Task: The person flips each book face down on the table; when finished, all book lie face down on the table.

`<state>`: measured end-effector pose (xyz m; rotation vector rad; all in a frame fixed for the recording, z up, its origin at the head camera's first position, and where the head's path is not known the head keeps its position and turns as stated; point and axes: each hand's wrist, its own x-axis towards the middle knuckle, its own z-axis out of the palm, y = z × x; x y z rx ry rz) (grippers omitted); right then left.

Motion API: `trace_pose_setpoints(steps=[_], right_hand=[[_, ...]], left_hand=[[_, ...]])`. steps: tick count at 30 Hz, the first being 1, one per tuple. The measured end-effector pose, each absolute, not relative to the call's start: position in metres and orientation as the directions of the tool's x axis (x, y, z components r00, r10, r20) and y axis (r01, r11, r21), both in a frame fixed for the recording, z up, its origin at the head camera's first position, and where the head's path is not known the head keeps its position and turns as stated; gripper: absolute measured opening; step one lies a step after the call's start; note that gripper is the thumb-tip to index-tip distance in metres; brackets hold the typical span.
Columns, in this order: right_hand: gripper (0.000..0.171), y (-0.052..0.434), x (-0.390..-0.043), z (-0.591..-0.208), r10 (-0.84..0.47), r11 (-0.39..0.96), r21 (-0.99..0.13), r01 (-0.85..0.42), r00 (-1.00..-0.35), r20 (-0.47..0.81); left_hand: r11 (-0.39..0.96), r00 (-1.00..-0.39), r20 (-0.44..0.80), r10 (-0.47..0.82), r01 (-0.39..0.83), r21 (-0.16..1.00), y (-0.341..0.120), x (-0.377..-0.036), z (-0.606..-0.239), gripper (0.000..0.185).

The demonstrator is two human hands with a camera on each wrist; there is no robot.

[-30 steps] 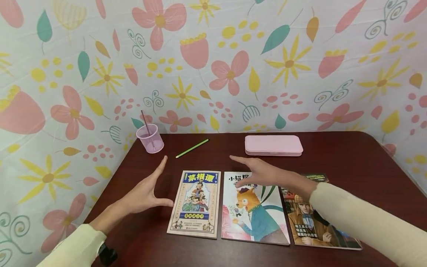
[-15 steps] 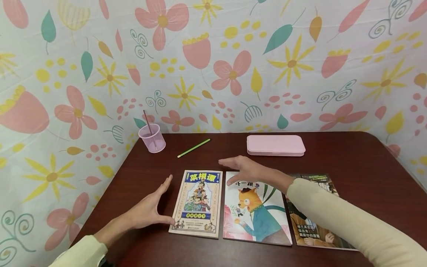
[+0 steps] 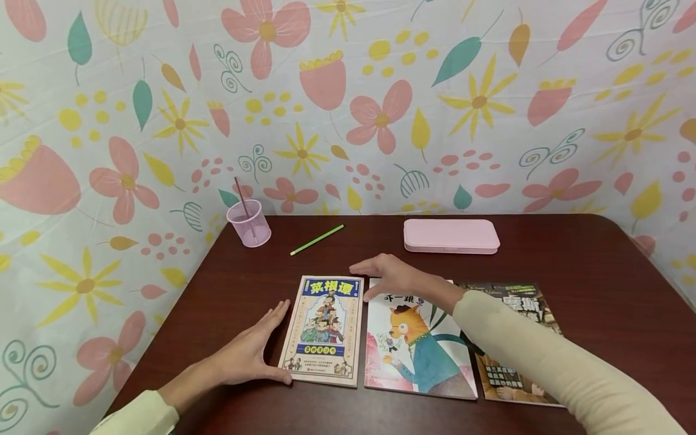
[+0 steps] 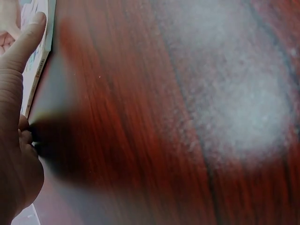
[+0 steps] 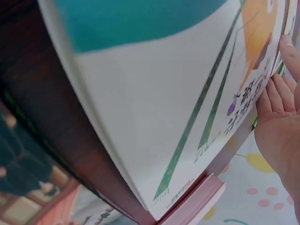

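Observation:
Three books lie side by side on the dark wooden table (image 3: 587, 266). My left hand (image 3: 266, 347) lies flat with straight fingers along the left edge of the left book (image 3: 326, 329), its thumb at the bottom left corner. In the left wrist view a finger (image 4: 23, 44) touches that book's edge (image 4: 41, 58). My right hand (image 3: 380, 277) hovers, fingers relaxed, over the top of the fox-cover middle book (image 3: 415, 347), its index finger reaching above the left book's top right corner. The right wrist view shows the fox cover (image 5: 164, 93) close beside my palm (image 5: 281, 126). My right forearm partly hides the right book (image 3: 522, 314).
A pink pencil case (image 3: 450, 235) lies at the back of the table, also seen at the edge of the right wrist view (image 5: 199, 201). A green pencil (image 3: 317, 240) lies to its left. A pink cup (image 3: 249, 225) with a stick stands at the back left. A floral cloth backs the table.
My left hand has slid right and back until it touches the left book's edge. My right hand has moved left, from over the middle book toward the left book's top corner.

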<state>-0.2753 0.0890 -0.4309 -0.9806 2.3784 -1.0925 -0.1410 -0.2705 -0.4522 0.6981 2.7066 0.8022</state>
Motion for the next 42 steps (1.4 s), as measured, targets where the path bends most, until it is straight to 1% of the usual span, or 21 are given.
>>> trace_pose_setpoints(steps=[9, 13, 18, 28, 34, 38, 42], right_hand=[[0.063, 0.085, -0.274, -0.43, -0.694, 0.512, -0.708, -0.486, -0.72, -0.008], [0.061, 0.081, -0.272, -0.429, -0.681, 0.54, -0.669, -0.511, -0.732, 0.01], [0.059, 0.078, -0.27, -0.431, -0.663, 0.558, -0.652, -0.513, -0.748, 0.02], [0.058, 0.077, -0.268, -0.43, -0.626, 0.57, -0.671, -0.474, -0.78, 0.019], [0.059, 0.076, -0.268, -0.43, -0.608, 0.572, -0.693, -0.439, -0.794, 0.001], [0.06, 0.076, -0.27, -0.432, -0.614, 0.558, -0.709, -0.432, -0.789, -0.002], [0.062, 0.078, -0.272, -0.433, -0.628, 0.545, -0.712, -0.444, -0.778, 0.005]], left_hand=[[0.723, -0.843, -0.064, 0.533, 0.415, 0.552, -0.266, -0.139, -0.453, 0.141], [0.72, -0.842, -0.063, 0.537, 0.417, 0.555, -0.265, -0.138, -0.453, 0.139], [0.711, -0.842, -0.063, 0.536, 0.41, 0.571, -0.264, -0.137, -0.454, 0.139], [0.674, -0.85, -0.034, 0.526, 0.392, 0.626, -0.265, -0.137, -0.456, 0.141], [0.549, -0.822, 0.001, 0.569, 0.38, 0.744, -0.264, -0.137, -0.454, 0.141], [0.496, -0.811, 0.005, 0.585, 0.363, 0.789, -0.262, -0.136, -0.451, 0.14], [0.504, -0.823, 0.004, 0.568, 0.352, 0.789, -0.262, -0.135, -0.449, 0.135]])
